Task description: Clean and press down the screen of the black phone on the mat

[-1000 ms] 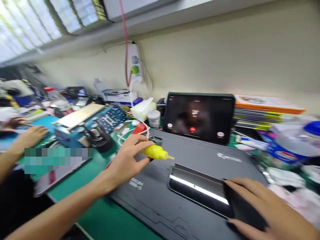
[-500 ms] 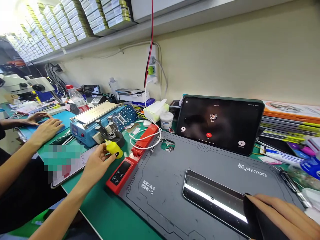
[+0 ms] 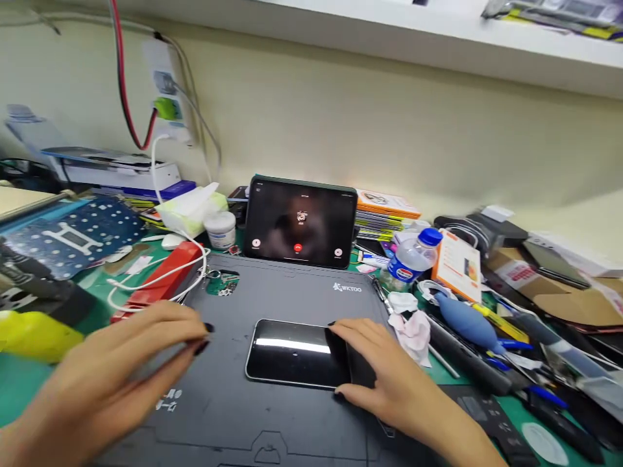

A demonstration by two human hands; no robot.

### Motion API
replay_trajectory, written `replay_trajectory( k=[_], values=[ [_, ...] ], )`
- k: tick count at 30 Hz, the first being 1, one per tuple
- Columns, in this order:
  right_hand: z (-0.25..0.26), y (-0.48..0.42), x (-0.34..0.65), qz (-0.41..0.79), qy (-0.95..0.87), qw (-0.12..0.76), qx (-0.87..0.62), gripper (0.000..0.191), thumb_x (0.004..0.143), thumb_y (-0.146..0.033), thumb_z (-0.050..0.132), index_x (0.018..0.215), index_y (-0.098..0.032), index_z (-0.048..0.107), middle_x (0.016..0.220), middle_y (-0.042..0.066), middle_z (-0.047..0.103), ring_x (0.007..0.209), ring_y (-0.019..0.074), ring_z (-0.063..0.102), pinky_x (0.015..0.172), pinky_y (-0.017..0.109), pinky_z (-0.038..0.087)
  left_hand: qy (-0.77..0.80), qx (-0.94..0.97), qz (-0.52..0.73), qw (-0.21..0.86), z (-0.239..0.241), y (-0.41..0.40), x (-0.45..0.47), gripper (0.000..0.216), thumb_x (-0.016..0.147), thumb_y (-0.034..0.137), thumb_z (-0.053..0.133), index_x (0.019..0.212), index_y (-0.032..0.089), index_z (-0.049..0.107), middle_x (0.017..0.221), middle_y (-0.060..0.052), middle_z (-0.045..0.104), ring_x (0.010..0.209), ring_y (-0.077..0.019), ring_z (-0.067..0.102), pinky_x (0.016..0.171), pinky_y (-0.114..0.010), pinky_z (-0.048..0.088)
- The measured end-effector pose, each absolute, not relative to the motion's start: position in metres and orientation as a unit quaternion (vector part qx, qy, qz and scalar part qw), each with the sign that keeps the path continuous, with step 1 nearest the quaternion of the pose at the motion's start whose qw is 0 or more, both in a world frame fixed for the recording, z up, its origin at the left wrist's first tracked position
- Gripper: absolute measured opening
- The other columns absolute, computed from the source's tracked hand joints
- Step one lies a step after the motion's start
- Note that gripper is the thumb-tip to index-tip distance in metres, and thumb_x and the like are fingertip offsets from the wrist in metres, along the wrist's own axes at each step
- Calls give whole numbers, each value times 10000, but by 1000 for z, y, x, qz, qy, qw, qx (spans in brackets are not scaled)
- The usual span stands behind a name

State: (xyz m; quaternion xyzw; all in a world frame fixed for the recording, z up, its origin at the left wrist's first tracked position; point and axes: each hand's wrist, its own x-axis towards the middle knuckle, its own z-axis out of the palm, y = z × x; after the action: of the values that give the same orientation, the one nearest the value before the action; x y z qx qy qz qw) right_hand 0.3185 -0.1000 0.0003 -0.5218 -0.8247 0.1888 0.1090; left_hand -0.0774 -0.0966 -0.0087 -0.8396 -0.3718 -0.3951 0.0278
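Observation:
A black phone (image 3: 292, 352) lies flat in the middle of a grey work mat (image 3: 287, 292). My right hand (image 3: 384, 376) grips the phone's right end, thumb on the far edge and fingers round the near edge. My left hand (image 3: 121, 370) hovers over the mat's left side, motion-blurred, fingers curved and apart, with nothing in them. A yellow squeeze bottle (image 3: 34, 334) lies on the green table to the left of that hand.
A tablet (image 3: 299, 222) on a call screen leans against the wall behind the mat. A red tool (image 3: 160, 275) with a white cable lies to the left. A water bottle (image 3: 409, 259), a blue blower (image 3: 462, 321), tissues (image 3: 411, 324), pens and boxes crowd the right.
My left hand has let go of the yellow bottle at the left and come back over the mat. The view has swung right; my right hand still holds the phone.

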Motion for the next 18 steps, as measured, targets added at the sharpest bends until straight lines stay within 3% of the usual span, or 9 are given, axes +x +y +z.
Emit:
replay_trajectory(
  k=[4,7,10,13,16,18],
  values=[
    [0,-104,317,174,-840,136,-496,622,819,-155,916,1412,-238,747,1417,95,808,1282,299,755,1120,427,631,-219,-915,-338,7,19,-53,-10,266,1088,93,511,1133,282,692,994,9,806,808,-144,775,757,-237,620],
    [-1,-105,328,138,-837,159,-505,637,805,-250,954,1412,-251,763,1392,77,820,1252,283,775,1098,388,646,-188,-936,-295,-26,16,-25,7,229,1054,123,543,1097,270,713,970,-1,807,770,-159,789,685,-244,604],
    [0,-100,353,53,-796,220,-561,417,986,-281,769,1400,-229,778,1480,142,768,1357,324,735,1166,484,620,-186,-937,-292,-44,0,-7,4,157,1045,200,594,1073,273,730,955,-5,819,733,-174,804,651,-243,619],
    [1,-93,384,-46,-732,271,-624,331,1099,-247,526,1177,-200,844,1572,208,705,1449,402,666,1200,643,570,-189,-925,-327,-33,-13,2,-11,116,1093,302,618,1135,309,726,983,20,844,777,-173,839,692,-215,657],
    [0,-85,404,-84,-717,264,-639,345,1038,-202,535,962,-255,867,1331,137,850,1288,396,756,1108,661,624,-219,-906,-361,-23,-19,10,-26,127,1129,365,594,1135,336,718,987,43,844,798,-171,852,720,-205,672],
    [1,-82,410,-107,-711,266,-642,353,1007,-180,535,969,-266,875,1161,110,888,1132,363,812,1038,621,671,-218,-907,-357,-43,-21,18,-30,115,1117,367,615,1096,338,724,956,48,835,750,-172,840,671,-206,663]
  ],
)
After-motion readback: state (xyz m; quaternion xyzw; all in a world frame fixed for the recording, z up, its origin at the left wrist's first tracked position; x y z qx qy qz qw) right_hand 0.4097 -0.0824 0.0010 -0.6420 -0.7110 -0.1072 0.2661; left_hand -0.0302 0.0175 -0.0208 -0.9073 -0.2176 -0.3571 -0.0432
